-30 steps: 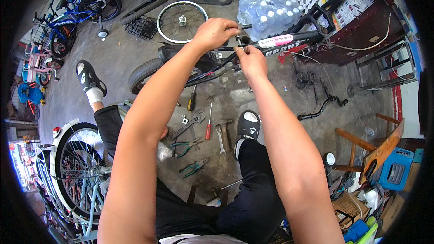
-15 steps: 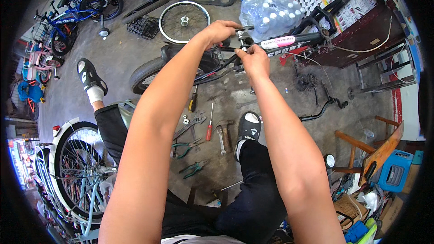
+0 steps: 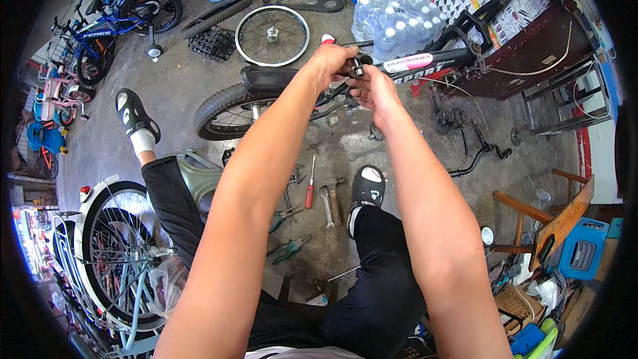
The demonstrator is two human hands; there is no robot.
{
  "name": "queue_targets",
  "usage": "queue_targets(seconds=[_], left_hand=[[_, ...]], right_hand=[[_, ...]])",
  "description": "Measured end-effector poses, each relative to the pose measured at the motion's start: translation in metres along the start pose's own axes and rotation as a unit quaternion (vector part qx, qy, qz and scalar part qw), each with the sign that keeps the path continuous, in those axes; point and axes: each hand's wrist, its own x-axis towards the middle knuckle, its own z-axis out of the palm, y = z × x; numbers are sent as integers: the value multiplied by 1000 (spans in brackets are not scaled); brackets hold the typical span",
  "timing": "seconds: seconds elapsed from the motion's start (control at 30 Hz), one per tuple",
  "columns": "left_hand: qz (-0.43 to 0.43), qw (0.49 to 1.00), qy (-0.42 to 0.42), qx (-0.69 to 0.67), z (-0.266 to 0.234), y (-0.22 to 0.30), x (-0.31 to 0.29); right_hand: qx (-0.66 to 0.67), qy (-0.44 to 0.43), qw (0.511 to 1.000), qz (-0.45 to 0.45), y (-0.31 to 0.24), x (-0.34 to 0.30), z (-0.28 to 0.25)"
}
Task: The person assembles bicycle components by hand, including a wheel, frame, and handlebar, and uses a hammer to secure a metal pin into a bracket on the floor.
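A black bicycle frame (image 3: pixel 448 58) with a pink-and-white sticker stretches to the right from my hands; its wheel with a knobby tyre (image 3: pixel 211 119) and black mudguard (image 3: pixel 266 78) lie to their left. At the frame's near end, my left hand (image 3: pixel 332 65) is closed, its thumb and fingers around a small black-and-silver fitting (image 3: pixel 359 68). Just right of the fitting, my right hand (image 3: pixel 377 95) has its fingers loosely curved and apart. Whether its thumb touches the fitting is hard to see.
Between my feet lie a red-handled screwdriver (image 3: pixel 310 189), a wrench (image 3: pixel 327 207), a hammer (image 3: pixel 335 203) and pliers (image 3: pixel 290 249). Shrink-wrapped bottles (image 3: pixel 399 23) stand beyond my hands. A loose wheel rim (image 3: pixel 308 26) is behind, a wooden stool (image 3: pixel 555 223) at right, a white-tyred bicycle (image 3: pixel 86 239) at left.
My left hand has dropped a little lower and closed around the fitting. My right hand's fingers have loosened from their pinch and spread. The wheel and mudguard have shifted slightly.
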Motion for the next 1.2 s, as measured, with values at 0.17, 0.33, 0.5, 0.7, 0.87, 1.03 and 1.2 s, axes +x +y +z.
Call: queue_targets(seconds=[0.17,0.33,0.5,0.7,0.87,1.03,1.2], left_hand=[[4,1000,0,-19,7,1,-2],[16,999,-8,-31,2,-7,1],[38,999,-7,-32,2,-16,2],[56,998,8,-17,7,-11,-5],[56,998,17,8,10,-5,-9],[51,998,30,22,11,-5,-10],[51,998,34,28,10,-6,-10]], right_hand=[[-40,-6,999,-16,3,7,-9],[-106,25,994,-1,-2,-4,4],[-39,-36,997,52,-5,-7,-5],[-99,30,995,2,4,1,-6],[-46,-43,997,37,-3,-5,-9],[-4,42,999,34,-3,-1,-14],[67,-72,991,89,-4,2,-14]])
